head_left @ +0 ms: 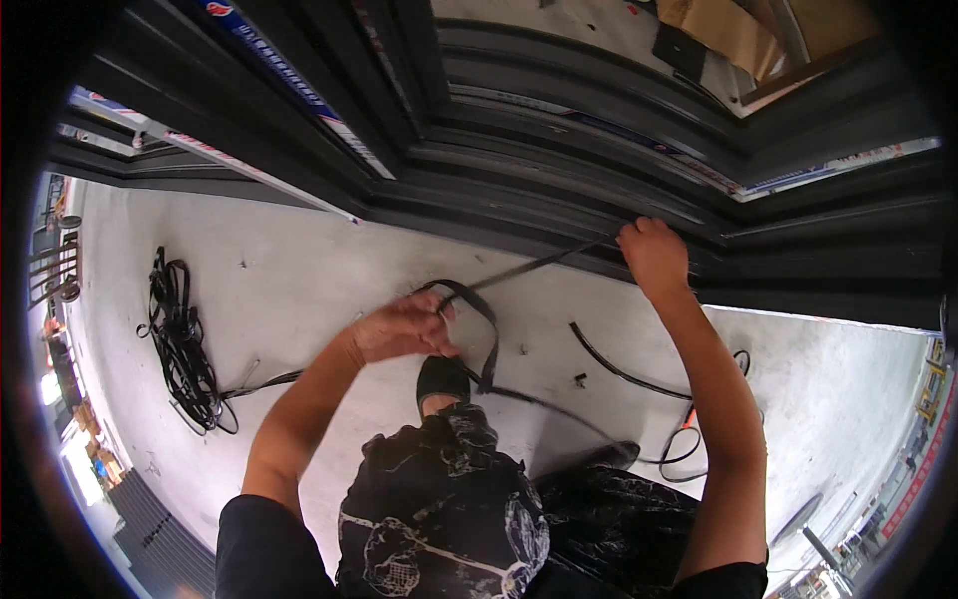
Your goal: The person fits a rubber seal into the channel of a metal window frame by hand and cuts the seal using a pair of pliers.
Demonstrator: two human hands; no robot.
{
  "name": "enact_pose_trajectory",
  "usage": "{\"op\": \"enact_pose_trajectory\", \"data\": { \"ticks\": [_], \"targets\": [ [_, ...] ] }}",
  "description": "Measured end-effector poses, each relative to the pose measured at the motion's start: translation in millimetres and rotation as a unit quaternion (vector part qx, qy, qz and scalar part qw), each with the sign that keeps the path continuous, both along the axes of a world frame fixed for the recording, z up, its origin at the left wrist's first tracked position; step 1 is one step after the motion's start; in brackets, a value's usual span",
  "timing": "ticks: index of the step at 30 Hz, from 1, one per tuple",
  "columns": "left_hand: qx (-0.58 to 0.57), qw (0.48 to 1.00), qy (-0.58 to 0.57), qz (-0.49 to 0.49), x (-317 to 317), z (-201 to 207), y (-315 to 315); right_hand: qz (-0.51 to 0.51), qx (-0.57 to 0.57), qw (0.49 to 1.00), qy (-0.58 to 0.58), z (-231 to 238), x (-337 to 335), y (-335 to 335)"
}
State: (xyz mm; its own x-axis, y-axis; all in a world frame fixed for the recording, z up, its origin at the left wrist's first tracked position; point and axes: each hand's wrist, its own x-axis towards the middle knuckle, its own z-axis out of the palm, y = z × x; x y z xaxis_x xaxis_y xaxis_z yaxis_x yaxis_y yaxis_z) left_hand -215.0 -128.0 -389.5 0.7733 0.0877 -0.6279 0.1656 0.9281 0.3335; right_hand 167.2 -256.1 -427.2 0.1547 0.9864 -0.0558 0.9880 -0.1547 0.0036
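A flexible black strip (539, 263), which looks like a rubber sealing strip, stretches between my two hands. My right hand (654, 258) is closed on its far end, against the lower edge of a dark grey metal frame (559, 190). Nearer to me, the thumb and fingers of my left hand (404, 327) are curled loosely round the strip, just beyond my dark shoe (443, 379). From there the strip hangs in a loop and trails over the floor. Its exact seat in the right fingers is hidden.
A tangled heap of black strip (185, 349) lies on the pale floor (299, 250) at left. A short loose piece (624, 369) and an orange-marked cable (689, 424) lie at right. Cardboard (728, 35) is beyond the frame. A hand truck (62, 262) stands far left.
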Motion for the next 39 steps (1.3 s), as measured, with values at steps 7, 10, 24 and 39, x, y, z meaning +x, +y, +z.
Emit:
{"op": "enact_pose_trajectory", "data": {
  "ticks": [7,10,24,39],
  "targets": [
    [0.271,0.959,0.058,-0.063,-32.1,63.4,106.0,-0.020,-0.012,1.000,-0.009,5.3,-5.3,2.2],
    [0.398,0.885,0.198,-0.136,-58.0,52.6,108.4,-0.026,-0.012,1.000,-0.002,4.7,-8.8,2.8],
    [0.778,0.403,0.476,0.074,-24.9,-39.5,88.0,-0.020,-0.005,0.999,-0.039,4.6,-11.6,4.0],
    [0.779,0.418,0.459,0.091,-32.3,-40.7,85.6,-0.022,0.017,0.999,-0.040,2.9,-17.5,4.1]
  ]
}}
